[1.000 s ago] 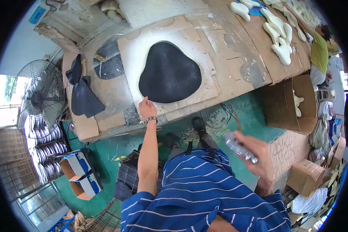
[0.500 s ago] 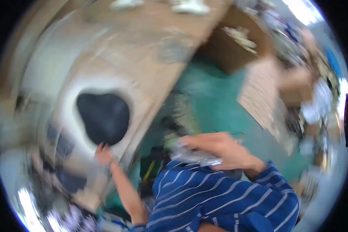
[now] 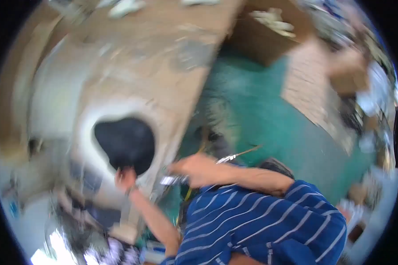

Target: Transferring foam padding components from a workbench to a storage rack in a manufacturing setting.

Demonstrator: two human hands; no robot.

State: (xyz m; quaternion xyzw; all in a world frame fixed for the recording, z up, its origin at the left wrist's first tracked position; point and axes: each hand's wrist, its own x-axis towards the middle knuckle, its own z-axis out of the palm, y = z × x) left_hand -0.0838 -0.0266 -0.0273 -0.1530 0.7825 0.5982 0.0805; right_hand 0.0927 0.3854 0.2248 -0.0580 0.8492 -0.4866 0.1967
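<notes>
Our left-hand fingers (image 3: 123, 176) sit at the near edge of the black piece (image 3: 129, 142), though blur leaves us unable to tell whether they pinch it or only touch it; our right-hand fingers (image 3: 182, 167) are closed around something. The worktop (image 3: 150, 48) fills the upper left and now runs at a steep slant, since our view has swung round over the last second. The cardboard box (image 3: 258, 46) holding cream pieces (image 3: 274, 21) has come higher and further inward. The black piece lies on the worktop within a whitened patch (image 3: 89, 132), our left-hand fingers at that same edge throughout. Smallest is the silver-coloured tool (image 3: 174, 180) in our right-hand grasp: a second ago it was well out to the right, above the floor, and now it is near the worktop's edge. We judge that this brings both hands to bear on one end of the piece.
</notes>
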